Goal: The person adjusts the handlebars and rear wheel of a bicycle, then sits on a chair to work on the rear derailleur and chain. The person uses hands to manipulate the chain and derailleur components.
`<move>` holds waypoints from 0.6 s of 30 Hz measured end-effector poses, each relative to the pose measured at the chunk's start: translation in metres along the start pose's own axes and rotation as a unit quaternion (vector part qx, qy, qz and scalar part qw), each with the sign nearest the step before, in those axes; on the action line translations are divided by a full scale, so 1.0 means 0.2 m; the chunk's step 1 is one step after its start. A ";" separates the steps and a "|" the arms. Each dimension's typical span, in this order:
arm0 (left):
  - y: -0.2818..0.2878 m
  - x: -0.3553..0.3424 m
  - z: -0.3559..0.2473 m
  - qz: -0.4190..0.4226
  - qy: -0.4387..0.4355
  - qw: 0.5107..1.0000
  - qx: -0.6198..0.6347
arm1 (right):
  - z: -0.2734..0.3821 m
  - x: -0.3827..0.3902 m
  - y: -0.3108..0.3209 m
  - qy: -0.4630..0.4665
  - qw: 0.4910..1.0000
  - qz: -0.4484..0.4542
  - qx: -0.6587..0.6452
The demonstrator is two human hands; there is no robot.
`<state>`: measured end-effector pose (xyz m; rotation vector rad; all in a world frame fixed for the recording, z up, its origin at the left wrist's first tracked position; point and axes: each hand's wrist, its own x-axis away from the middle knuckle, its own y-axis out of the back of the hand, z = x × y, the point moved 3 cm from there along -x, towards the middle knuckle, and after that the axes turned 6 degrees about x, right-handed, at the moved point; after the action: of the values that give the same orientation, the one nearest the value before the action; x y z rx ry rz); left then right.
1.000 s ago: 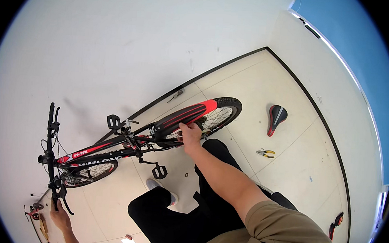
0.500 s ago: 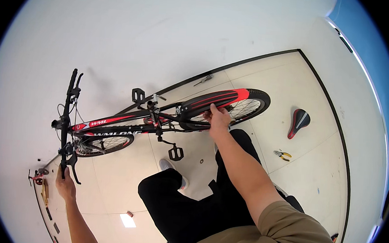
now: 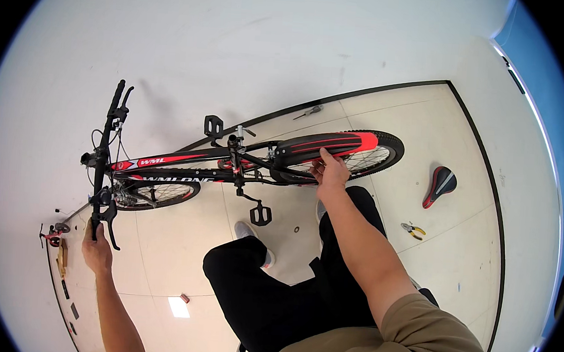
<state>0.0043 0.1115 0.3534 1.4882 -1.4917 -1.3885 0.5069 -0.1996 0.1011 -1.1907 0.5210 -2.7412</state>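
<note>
L hand [image 3: 97, 253] is gripping straight black handlebar [image 3: 102, 157] of black-and-red bicycle [image 3: 194, 176], standing nr wall-side edge of pale tiled floor [image 3: 152, 252]. R hand [image 3: 331, 176] is touching curved black-and-red mudguard [image 3: 327, 143]; pinching or not, can't tell. If L hand is slackening, bike may be tipping.

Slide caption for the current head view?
Left hand on the handlebar of a bicycle, right hand at its red-and-black fender; saddle and pliers on the floor.
</note>
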 end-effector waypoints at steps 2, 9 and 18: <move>-0.02 -0.02 0.01 0.001 -0.003 1.000 0.009 | 0.02 0.01 0.00 0.005 1.000 -0.021 -0.010; -0.12 -0.03 -0.07 -0.008 -0.029 0.999 0.014 | 0.10 -0.14 0.09 0.129 0.991 -0.039 -0.012; 0.07 0.03 0.09 -0.020 -0.013 0.999 -0.028 | -0.04 -0.06 -0.08 0.078 0.994 0.063 -0.032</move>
<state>-0.0179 0.1076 0.3605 1.4781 -1.4338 -1.4669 0.5098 -0.1801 0.0941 -0.9258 0.6800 -2.7415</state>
